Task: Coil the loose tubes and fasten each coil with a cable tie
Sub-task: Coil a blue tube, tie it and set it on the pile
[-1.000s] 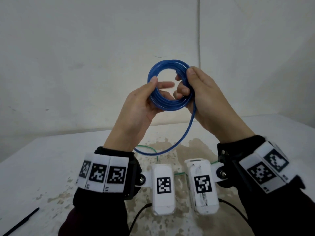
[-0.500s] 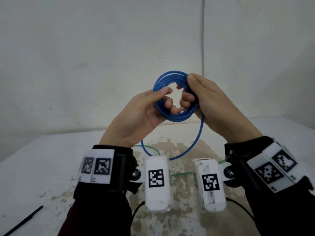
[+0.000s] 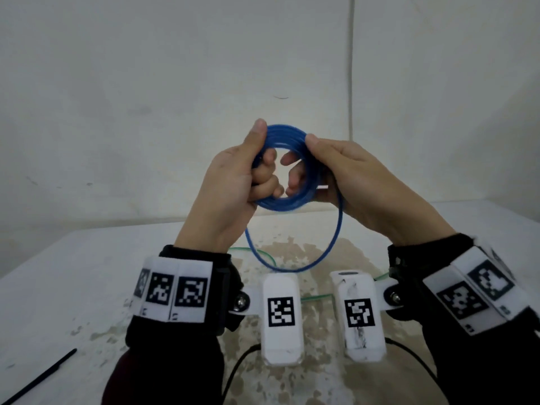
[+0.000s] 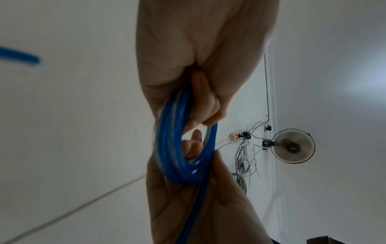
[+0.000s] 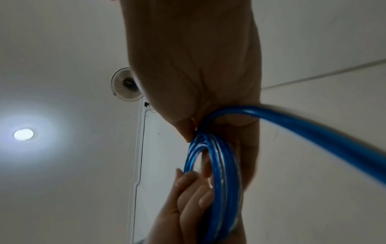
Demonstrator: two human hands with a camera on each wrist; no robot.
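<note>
The left hand (image 3: 230,182) has shifted its grip up the left side of the blue tube coil (image 3: 285,168), thumb now at the top, while the right hand (image 3: 350,176) pinches the right side. The coil, held above the stained table (image 3: 58,287), has tightened into several glossy translucent turns; one loose loop hangs below, so winding seems nearly done.

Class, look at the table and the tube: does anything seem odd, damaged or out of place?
The white table has a patchy brown worn or stained area under the hands. One loop of the blue tube hangs loose below the coil.
</note>
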